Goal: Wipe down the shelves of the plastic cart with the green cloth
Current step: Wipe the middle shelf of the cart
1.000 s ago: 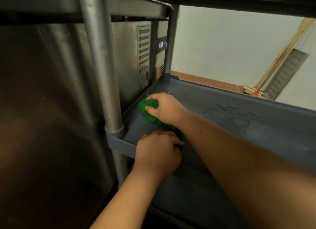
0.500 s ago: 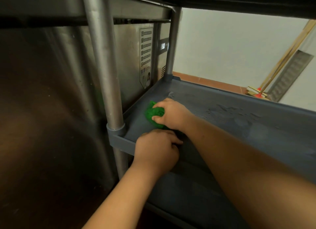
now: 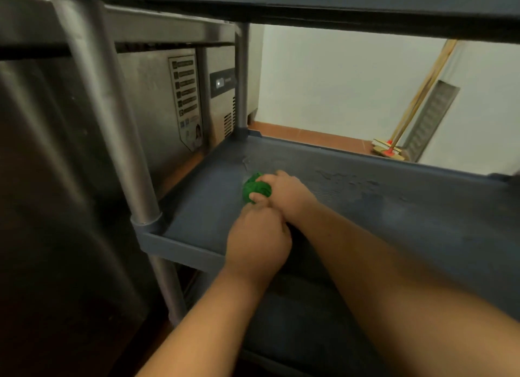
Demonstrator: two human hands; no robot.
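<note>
1. The right hand (image 3: 284,193) is gripping the bunched green cloth (image 3: 254,187), fingers curled round it, pressing it onto the grey cart shelf (image 3: 394,221).
2. The left hand (image 3: 257,240) is resting just behind the right hand, touching it, fingers curled; whether it is holding anything I cannot tell.
3. A metal post (image 3: 118,128) is standing left of both hands.

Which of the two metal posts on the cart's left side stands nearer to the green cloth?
The far corner post; the near post stands farther from the green cloth.
</note>
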